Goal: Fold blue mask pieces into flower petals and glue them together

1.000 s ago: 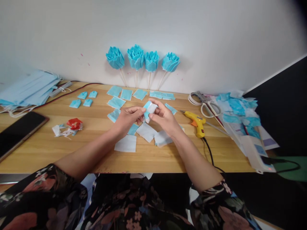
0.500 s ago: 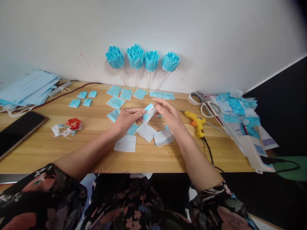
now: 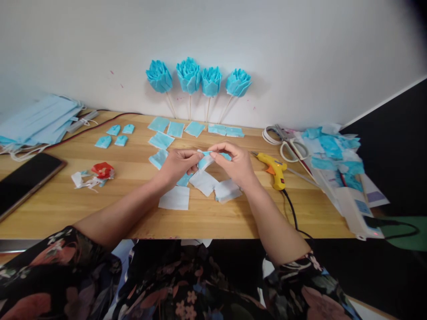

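A small blue-and-white fabric piece (image 3: 204, 161) is held between both hands above the middle of the table. My left hand (image 3: 180, 166) pinches its left side between thumb and fingers. My right hand (image 3: 233, 163) grips the upper right edge with thumb and fingertips, partly hiding it. Just below lie white-side-up squares (image 3: 204, 182), another white square (image 3: 174, 198) and a white piece (image 3: 227, 190). Several blue squares (image 3: 161, 140) rest behind and left of my hands.
Blue fabric flowers (image 3: 188, 75) on sticks lean on the wall. To the right are a yellow glue gun (image 3: 274, 170), scissors (image 3: 293, 151), tape (image 3: 271, 135) and scraps (image 3: 330, 146). Left are folded pieces (image 3: 103, 142), red scrap (image 3: 102, 170), phone (image 3: 30, 182) and masks (image 3: 40, 118).
My right fingers have moved down and left along the held piece, closer to my left fingertips. The piece's upper edge now looks folded over, with less of it showing.
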A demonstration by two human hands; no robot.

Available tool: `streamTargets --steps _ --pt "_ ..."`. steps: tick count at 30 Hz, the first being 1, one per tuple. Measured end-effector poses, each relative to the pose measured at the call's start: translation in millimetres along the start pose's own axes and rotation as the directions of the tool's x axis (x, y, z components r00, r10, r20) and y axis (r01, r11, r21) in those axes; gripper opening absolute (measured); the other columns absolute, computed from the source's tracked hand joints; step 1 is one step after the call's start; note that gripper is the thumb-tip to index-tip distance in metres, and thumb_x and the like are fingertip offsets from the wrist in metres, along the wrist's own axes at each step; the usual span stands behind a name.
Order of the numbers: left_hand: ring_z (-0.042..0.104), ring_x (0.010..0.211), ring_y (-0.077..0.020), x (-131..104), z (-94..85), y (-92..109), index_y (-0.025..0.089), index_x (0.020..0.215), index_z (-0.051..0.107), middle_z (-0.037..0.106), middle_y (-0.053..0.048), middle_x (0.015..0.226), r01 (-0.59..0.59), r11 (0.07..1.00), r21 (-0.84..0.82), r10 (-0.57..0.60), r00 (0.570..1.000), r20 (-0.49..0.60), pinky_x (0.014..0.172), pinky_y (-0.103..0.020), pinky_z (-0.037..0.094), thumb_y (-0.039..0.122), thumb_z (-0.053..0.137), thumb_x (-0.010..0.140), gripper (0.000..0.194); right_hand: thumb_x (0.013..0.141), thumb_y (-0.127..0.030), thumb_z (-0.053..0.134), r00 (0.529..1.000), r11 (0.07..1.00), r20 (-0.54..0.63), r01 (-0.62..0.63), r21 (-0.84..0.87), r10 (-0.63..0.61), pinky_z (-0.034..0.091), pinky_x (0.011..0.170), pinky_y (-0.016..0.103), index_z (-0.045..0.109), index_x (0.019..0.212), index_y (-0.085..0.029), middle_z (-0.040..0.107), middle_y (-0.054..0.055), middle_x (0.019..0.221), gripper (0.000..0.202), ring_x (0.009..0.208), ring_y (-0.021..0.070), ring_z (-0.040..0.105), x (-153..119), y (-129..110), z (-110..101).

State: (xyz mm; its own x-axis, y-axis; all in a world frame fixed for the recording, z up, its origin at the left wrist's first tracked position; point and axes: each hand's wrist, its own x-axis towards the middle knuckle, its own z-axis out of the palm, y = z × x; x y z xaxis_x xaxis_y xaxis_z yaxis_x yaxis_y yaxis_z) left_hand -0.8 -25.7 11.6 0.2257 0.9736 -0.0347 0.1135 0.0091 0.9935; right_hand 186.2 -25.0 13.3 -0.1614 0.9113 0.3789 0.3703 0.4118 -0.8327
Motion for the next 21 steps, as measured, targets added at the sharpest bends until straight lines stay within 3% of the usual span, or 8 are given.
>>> streamTargets --steps 8,13,21 --pt "0.05 0.048 -0.0091 6 -0.9 -9 0.016 0.062 0.068 0.062 -0.001 0.053 0.051 0.98 -0.19 -0.044 0.998 0.04 0.051 -0.024 0.041 0.034 0.067 0.082 0.027 0.088 -0.018 0.065 0.936 0.9 0.051 0.35 -0.261 -0.349 0.047 0.086 0.041 0.075 0.089 -0.031 0.065 0.001 0.088 0.016 0.09 0.0209 0.059 1 5 -2" --pt "0.049 0.049 -0.0091 6 -1.8 -12 0.015 0.063 0.069 0.06 -0.001 0.054 0.083 0.952 -0.296 -0.054 0.993 0.102 0.051 -0.025 0.04 0.034 0.07 0.082 0.027 0.089 -0.015 0.063 0.926 0.875 0.077 0.375 -0.305 -0.37 0.044 0.086 0.042 0.074 0.088 -0.031 0.063 0.002 0.088 0.019 0.09 0.0213 0.057 2 5 -4" --pt "0.05 0.057 -0.0117 4 -4.0 -9 0.014 0.065 0.07 0.057 -0.002 0.063 0.055 0.891 -0.451 0.029 0.984 0.177 0.052 -0.027 0.039 0.03 0.068 0.081 0.022 0.09 -0.015 0.063 0.916 0.852 0.068 0.393 -0.346 -0.395 0.045 0.085 0.041 0.073 0.088 -0.029 0.064 0.002 0.089 0.017 0.09 0.0208 0.058 3 5 -5"
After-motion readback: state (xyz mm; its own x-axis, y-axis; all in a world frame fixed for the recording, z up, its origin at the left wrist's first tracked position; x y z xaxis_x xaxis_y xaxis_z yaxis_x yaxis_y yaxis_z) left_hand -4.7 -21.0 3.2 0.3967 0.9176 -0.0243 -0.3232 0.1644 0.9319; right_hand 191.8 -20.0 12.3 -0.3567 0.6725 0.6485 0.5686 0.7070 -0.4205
